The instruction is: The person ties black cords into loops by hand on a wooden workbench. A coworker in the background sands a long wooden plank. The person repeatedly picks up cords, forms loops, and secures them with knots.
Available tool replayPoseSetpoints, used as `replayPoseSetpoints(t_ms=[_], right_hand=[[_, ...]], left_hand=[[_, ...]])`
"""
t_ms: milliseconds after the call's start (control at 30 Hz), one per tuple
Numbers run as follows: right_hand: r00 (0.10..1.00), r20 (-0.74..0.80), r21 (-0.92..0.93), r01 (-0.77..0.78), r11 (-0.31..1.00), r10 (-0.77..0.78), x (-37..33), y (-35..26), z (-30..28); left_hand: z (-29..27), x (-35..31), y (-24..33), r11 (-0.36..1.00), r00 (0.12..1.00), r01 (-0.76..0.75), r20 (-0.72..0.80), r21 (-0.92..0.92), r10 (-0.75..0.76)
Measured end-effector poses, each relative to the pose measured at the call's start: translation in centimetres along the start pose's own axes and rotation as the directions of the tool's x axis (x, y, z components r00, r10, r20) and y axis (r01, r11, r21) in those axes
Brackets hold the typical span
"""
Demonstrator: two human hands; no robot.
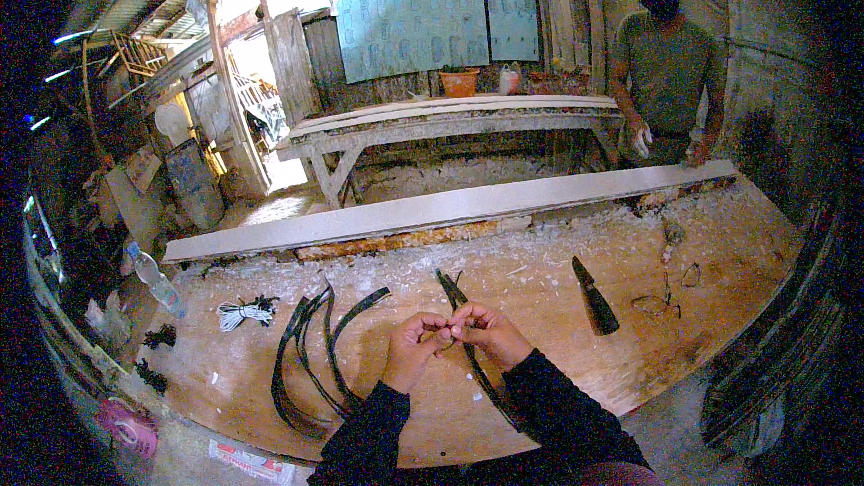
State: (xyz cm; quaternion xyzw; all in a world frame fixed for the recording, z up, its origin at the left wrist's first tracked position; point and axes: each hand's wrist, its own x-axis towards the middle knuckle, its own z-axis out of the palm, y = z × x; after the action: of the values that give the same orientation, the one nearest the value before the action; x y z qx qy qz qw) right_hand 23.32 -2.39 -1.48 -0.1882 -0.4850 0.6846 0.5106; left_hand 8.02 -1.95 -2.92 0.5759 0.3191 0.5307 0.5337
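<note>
My left hand (416, 349) and my right hand (493, 335) meet fingertip to fingertip over the wooden tabletop. Both are closed in a pinch; whatever lies between the fingertips is too small to make out. Beneath them runs a narrow bundle of dark strips (486, 382), its upper end showing beyond my fingers and its lower end reaching my right sleeve. To the left lie several loose, curved dark strips (286, 355). A tied hank of white and black string (245, 313) rests farther left. Right of my hands is a dark, pointed, knife-like tool (596, 299).
A long pale board (432, 209) spans the table's far side, with white crumbs before it. Thin dark loops (664, 306) lie at right. A clear plastic bottle (155, 279) is at the left edge. Another person (668, 81) stands at the far right, a hand by the board.
</note>
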Motion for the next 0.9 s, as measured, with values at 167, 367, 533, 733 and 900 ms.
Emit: replayPoseSetpoints(t_ms=[167, 367, 533, 733, 900], right_hand=[[1.000, 0.004, -0.048, -0.001, 0.999, 0.001, 0.1, 0.0, -0.2], [0.984, -0.131, -0.055, -0.128, 0.990, 0.120, 0.1, 0.6, -0.7], [0.996, -0.008, -0.056, -0.092, 0.994, 0.091, 0.0, 0.2, -0.6], [0.997, 0.015, -0.031, -0.075, 0.997, 0.076, -0.2, -0.6, 0.5], [0.994, -0.071, 0.023, -0.085, 0.996, 0.086, -0.4, -0.8, 1.3]], left_hand=[[0.1, -0.1, 0.5, 0.999, 1.000, 0.009, 0.008, 0.031, -0.009], [-0.4, 0.1, 0.7, 0.986, 0.999, 0.008, 0.035, 0.169, -0.014], [-0.9, 0.4, 1.0, 0.995, 0.981, 0.061, 0.182, 0.075, -0.074], [-1.0, 0.0, 1.8, 0.981, 0.953, 0.195, 0.235, -0.001, -0.189], [-0.8, 0.1, 1.8, 0.985, 0.966, 0.162, 0.214, -0.059, -0.146]])
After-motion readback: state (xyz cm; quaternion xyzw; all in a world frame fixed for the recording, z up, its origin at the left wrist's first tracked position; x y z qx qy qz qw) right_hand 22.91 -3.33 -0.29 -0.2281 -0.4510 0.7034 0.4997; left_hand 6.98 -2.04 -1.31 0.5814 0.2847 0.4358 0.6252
